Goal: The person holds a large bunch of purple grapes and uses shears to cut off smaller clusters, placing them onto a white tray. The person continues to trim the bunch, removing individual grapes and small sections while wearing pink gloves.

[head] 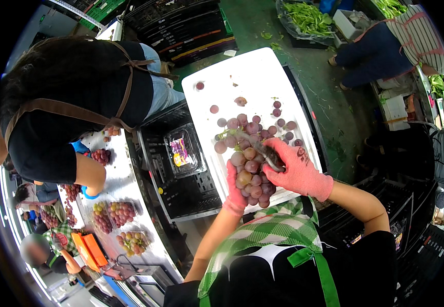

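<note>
A large bunch of reddish-purple grapes (251,166) rests against my left hand (235,188), which wears a pink glove and supports it from the left and below. My right hand (296,169), gloved the same way, grips dark-handled snips (270,157). Their blades reach in among the grapes and are partly blurred. Under the bunch is a white foam box lid (206,98). Loose grapes (289,136) lie on it beyond and to the right of the bunch. A withered brown scrap (240,101) sits farther up the lid.
Left of the lid, a black crate (174,192) holds a clear plastic box (185,149) with a printed label. A co-worker (91,84) bends over a metal table (129,192) bearing packed grapes (121,213). Stacked black crates (183,30) and leafy greens (308,17) stand farther off.
</note>
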